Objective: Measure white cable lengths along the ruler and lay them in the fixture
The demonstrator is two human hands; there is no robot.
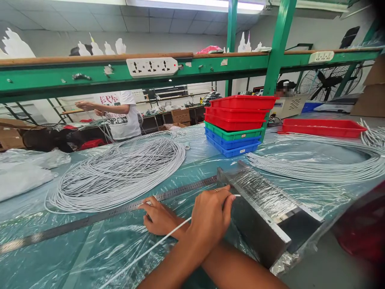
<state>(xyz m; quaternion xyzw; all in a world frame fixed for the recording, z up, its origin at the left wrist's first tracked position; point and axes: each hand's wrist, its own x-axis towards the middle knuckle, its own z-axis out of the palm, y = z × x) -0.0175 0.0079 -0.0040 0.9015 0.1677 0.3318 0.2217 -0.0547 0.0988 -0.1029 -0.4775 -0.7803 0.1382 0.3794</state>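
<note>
My forearms cross, the left over the right. My left hand is closed in a pinch on a thin white cable, and its short tip pokes out past my fingers beside a metal block. From that hand the cable runs down to the lower left. My right hand lies lower and farther left, its fingers bent but apart, the fingertips touching a long steel ruler. A small pale spot shows at those fingertips; I cannot tell what it is. Beyond the ruler rests a big coil of white cables.
The channel-shaped metal block, wrapped in clear film, stands right of my hands. Behind it are stacked red, green and blue trays, another red tray and a second cable bundle. A co-worker stands across the table.
</note>
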